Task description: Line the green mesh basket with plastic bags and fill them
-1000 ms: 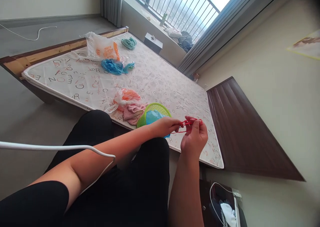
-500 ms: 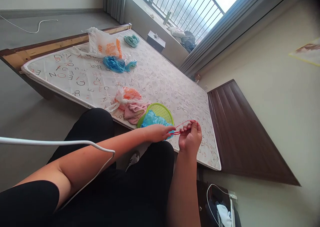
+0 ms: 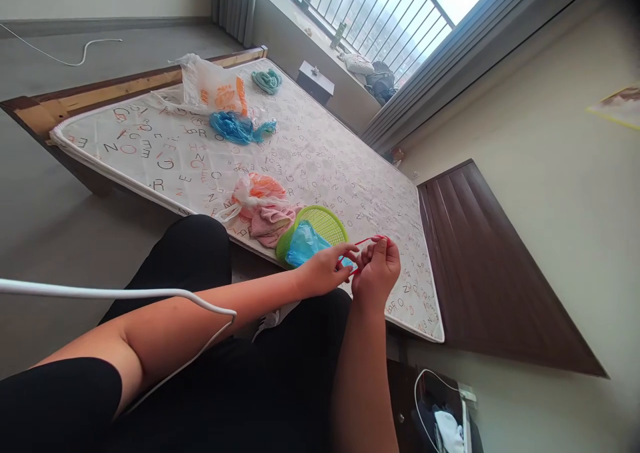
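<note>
A thin red string [image 3: 363, 241] forms a loop stretched between my two hands. My left hand [image 3: 325, 268] has its thumb and fingers hooked in the loop, closed on the string. Close beside it, my right hand [image 3: 379, 268] pinches the far end between curled fingers and thumb. Just behind my hands, a green plastic basket [image 3: 326, 216] lies tilted on the mattress [image 3: 320, 163]. A light blue plastic bag [image 3: 303, 241] spills from the basket, partly hidden by my left hand. Touching the basket's left side is a pink towel [image 3: 273, 223].
An orange-and-white plastic bag [image 3: 257, 190] lies by the towel. Farther back are a dark blue bag [image 3: 235, 128], a white bag [image 3: 210, 90] and a green coil [image 3: 267, 81]. A white cable [image 3: 100, 289] crosses above my left arm. The headboard [image 3: 500, 273] stands at right.
My hands have come closer together, and the red loop between them has changed shape. My left fingers have spread inside it. The view has shifted slightly.
</note>
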Demonstrator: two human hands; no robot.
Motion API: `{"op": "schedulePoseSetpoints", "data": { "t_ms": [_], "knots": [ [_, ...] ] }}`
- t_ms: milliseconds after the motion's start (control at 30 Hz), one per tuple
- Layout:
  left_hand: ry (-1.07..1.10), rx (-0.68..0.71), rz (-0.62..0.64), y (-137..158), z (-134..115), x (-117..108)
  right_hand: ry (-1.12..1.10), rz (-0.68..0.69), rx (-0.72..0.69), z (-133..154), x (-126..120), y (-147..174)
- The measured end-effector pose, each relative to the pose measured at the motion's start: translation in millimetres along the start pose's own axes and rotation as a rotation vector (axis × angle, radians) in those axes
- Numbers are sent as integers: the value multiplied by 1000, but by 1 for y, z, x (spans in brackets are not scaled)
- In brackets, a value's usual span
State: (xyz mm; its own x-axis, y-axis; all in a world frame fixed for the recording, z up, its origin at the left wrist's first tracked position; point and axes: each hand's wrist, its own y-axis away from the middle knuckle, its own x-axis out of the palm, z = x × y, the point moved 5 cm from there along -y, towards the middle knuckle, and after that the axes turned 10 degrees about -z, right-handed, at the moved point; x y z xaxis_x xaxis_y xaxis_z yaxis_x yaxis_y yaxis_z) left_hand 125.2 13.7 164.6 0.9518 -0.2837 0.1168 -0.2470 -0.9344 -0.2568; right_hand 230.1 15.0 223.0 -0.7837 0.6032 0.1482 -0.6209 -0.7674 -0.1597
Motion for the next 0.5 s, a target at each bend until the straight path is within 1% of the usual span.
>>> {"op": "schedulePoseSetpoints", "data": {
  "t_ms": [67,267,367,433,500],
  "knots": [
    [14,-55,-1,1,6,2,48,-4,-47,1,-2,1],
    [-30,-49,66,0,11,3,126,-9,-94,-3,-9,0],
    [-26,-87,96,0,14,4,130,-26,-113,-3,-11,-2],
    [19,-143,78,0,17,3,103,-31,-113,-3,-12,-3],
    [90,-199,32,0,19,1,85,-37,-97,-2,-11,-4]
  ]
}}
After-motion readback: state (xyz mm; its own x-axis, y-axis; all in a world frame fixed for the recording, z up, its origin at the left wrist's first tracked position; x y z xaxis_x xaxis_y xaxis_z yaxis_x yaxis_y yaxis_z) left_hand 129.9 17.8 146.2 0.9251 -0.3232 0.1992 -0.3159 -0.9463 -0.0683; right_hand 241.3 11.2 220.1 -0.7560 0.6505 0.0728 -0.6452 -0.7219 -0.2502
